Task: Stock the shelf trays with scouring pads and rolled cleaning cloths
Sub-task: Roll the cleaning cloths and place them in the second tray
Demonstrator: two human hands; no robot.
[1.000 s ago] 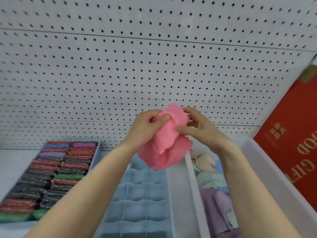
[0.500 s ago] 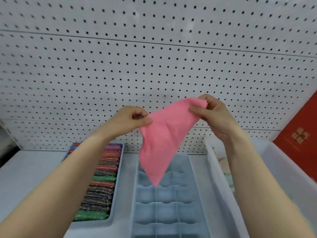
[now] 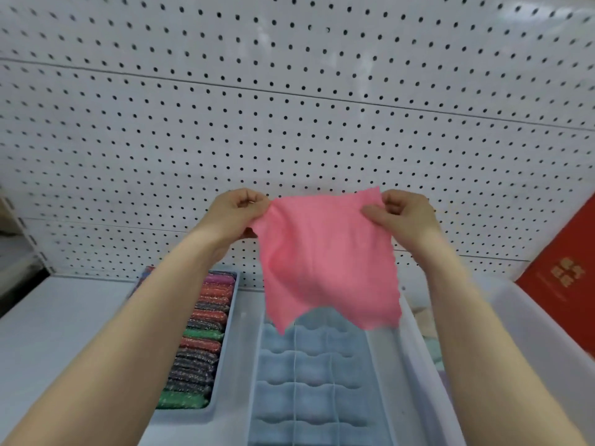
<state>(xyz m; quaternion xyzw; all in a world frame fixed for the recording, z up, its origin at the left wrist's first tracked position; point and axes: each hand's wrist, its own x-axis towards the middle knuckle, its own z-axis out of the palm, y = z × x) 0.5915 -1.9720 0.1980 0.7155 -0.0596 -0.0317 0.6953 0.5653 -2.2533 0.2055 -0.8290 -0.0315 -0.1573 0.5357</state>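
Note:
A pink cleaning cloth hangs spread out flat in the air in front of the pegboard. My left hand pinches its upper left corner and my right hand pinches its upper right corner. Below the cloth lies a blue divided tray whose visible compartments hold nothing. To its left a tray is packed with a row of glittery scouring pads in pink, red, green and dark colours. My left forearm hides part of that row.
A white pegboard wall rises behind the white shelf. A white bin at the right holds pale cloths, mostly hidden by my right arm. A red box stands at the far right.
The pink cloth went from a bunched lump to a fully spread square. My hands moved apart and up, each taking a top corner. The view shifted left and up.

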